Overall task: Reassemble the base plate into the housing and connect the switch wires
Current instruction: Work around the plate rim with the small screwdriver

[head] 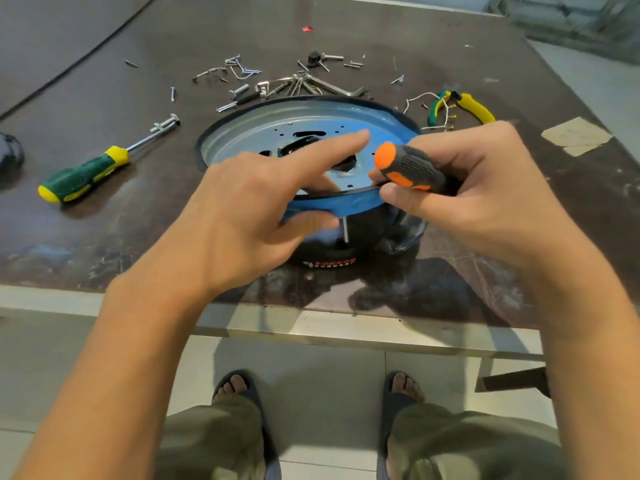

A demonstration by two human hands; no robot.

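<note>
The right grip (478, 188) clenches a screwdriver (408, 168), its shaft pointing down by the rim at 6 o'clock. The left grip (242, 202) seems to pinch the housing (398, 128) rim there, forefinger straight over the base plate (263, 133), which lies inside, mid-desk. The plate is likely thin, stiff and light, so it is best held by the rim. The dark desk (138, 244) is glossy, and screws (242, 72) litter 12 o'clock.

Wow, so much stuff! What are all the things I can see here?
Base plate: one, silver with blue rim, on the housing.
Housing: one, black, table middle.
Orange screwdriver: one, orange and black, held over the plate's near rim.
Green screwdriver: one, green and yellow, table left.
Pliers: one, green and yellow, back right.
Screws: many, silver, behind the plate.
Table: one, dark brown.
Left hand: one, grips the plate's near rim.
Right hand: one, grips the orange screwdriver.
</note>
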